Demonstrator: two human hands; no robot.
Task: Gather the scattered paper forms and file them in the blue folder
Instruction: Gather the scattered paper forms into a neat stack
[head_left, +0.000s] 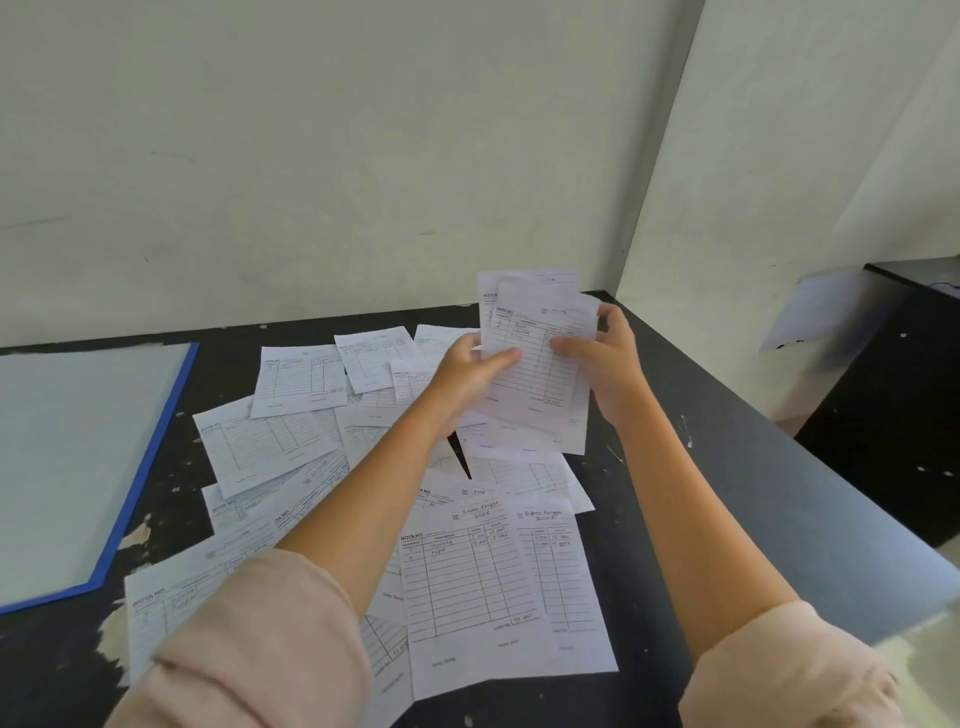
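Note:
Both hands hold a small stack of white paper forms (535, 374) upright above the far right of the black table. My left hand (470, 376) grips the stack's left edge, thumb on the front sheet. My right hand (605, 358) pinches its right edge, fingers curled behind. Several more forms (467, 577) lie scattered and overlapping on the table below my arms, printed grids facing up. The blue folder (150, 467) lies open at the left, its pale inner face up and a blue edge along its right side.
The black table (727, 467) is chipped, with its right edge running diagonally. A white wall stands close behind it. A dark cabinet (893, 395) with a blurred sheet on its corner stands at the right. Bare tabletop shows between folder and forms.

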